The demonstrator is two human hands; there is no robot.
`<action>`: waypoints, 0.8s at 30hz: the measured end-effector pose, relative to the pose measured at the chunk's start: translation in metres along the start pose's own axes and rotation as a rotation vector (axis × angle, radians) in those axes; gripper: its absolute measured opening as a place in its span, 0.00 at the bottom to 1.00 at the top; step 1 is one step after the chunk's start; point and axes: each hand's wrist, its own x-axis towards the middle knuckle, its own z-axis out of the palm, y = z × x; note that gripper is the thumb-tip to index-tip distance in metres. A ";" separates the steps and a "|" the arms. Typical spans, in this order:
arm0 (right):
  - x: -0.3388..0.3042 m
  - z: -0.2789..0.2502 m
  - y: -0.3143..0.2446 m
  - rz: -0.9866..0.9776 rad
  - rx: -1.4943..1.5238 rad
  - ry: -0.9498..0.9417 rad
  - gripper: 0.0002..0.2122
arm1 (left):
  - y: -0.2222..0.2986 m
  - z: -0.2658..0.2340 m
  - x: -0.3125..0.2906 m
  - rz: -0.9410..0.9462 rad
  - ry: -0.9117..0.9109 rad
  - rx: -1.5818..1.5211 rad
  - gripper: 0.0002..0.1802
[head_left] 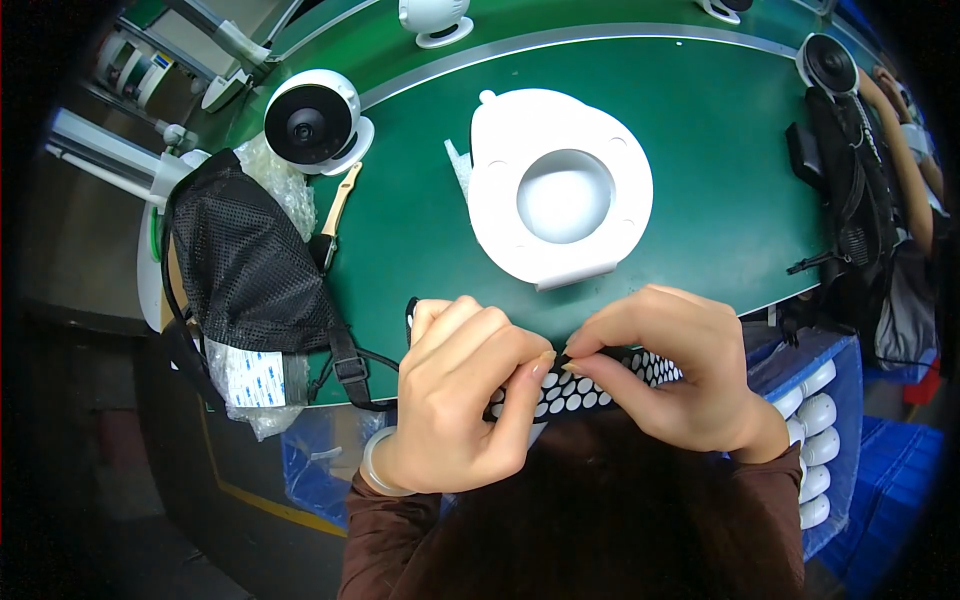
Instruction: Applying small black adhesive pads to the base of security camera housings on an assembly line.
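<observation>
My left hand and my right hand come together over the near edge of the table, fingertips almost touching. Thumb and forefinger are pinched on each hand. A tiny black piece shows at the right fingertips; what the left fingertips hold, if anything, is hidden. Beneath both hands stretches a black sheet with rows of white round spots, partly covered by them. Just beyond the hands, a white rounded housing with a large round recess lies on the green table.
At left stand a white camera with a black round front, a wooden-handled brush and a black mesh bag. Black bags lie at right, near another person's arm. A blue-lined bin with several white round parts stands lower right.
</observation>
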 end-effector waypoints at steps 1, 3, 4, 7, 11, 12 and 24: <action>0.000 0.000 0.001 -0.006 -0.004 -0.015 0.07 | -0.001 0.000 -0.001 -0.003 0.001 0.003 0.07; 0.002 -0.001 -0.001 0.006 -0.016 -0.048 0.07 | 0.000 0.000 -0.001 -0.008 0.003 0.006 0.07; 0.003 -0.001 -0.002 0.017 -0.029 -0.080 0.07 | 0.001 -0.002 -0.002 -0.016 0.005 0.017 0.07; 0.005 -0.002 -0.006 -0.146 -0.074 -0.039 0.08 | 0.004 -0.005 -0.007 -0.046 0.020 0.010 0.07; 0.010 0.007 -0.013 -0.076 -0.065 0.061 0.08 | -0.001 -0.002 -0.006 -0.190 0.083 -0.145 0.05; 0.009 0.007 -0.017 -0.078 -0.065 0.062 0.08 | -0.003 -0.001 -0.007 -0.189 0.084 -0.143 0.05; 0.035 0.010 -0.006 -0.016 -0.246 0.171 0.05 | -0.023 0.018 -0.002 -0.181 0.133 -0.307 0.02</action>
